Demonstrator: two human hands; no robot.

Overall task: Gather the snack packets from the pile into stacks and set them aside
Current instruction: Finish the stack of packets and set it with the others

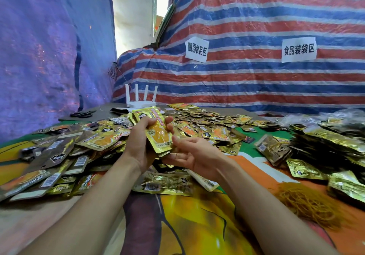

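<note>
Centre frame, left hand (141, 143) grips a stack (158, 131) of gold packets, fingers curled round its far side. Stack's long axis runs near-vertical in frame, top end leaning slightly left and away from the camera, orange printed face toward the camera. Number of packets in it cannot be counted. Right hand (194, 155) sits palm up just beside the stack's lower end, fingers relaxed and spread, holding nothing.

Loose pile (94, 142) spreads across left and centre behind the hands, packets lying every way, some face up, some barcode up; too many to count. More packets lie under and between the forearms. Bundled stacks (273, 151) lie at right, with a darker heap behind them at the right edge. Tangle of rubber bands (308, 203) lies lower right on the printed cloth (197, 221).

Upper middle, one white router (140, 101) with four antennas stands behind the pile. One pair of scissors (83, 114) lies left of it. Two paper signs (197, 50) (298, 50) hang on the striped tarp (256, 17); blue tarp (39, 57) fills the left.
</note>
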